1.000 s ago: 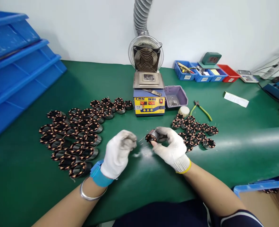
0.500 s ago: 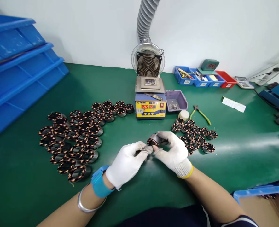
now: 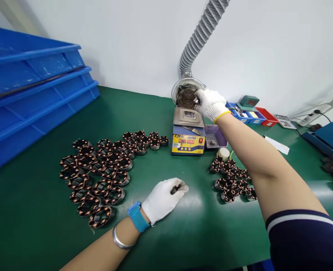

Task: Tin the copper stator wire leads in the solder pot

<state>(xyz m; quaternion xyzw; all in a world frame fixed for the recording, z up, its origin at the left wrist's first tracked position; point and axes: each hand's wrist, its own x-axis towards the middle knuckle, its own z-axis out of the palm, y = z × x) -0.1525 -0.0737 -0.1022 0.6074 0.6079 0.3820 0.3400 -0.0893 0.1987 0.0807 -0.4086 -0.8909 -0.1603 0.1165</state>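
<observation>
Over the solder pot (image 3: 187, 148), the right hand (image 3: 212, 104) pinches a wound core (image 3: 196, 101), likely stiff, best held by its steel side; in front, the left hand (image 3: 164, 199) curls, contents unclear.

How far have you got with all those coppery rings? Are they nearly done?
Looks partway. The bigger left group and smaller right group may be finished and waiting rings, but I can't tell which is which. The right hand holds a small, partly hidden silvery piece above the machine. That piece, plus whichever group is waiting, is probably left.
</observation>
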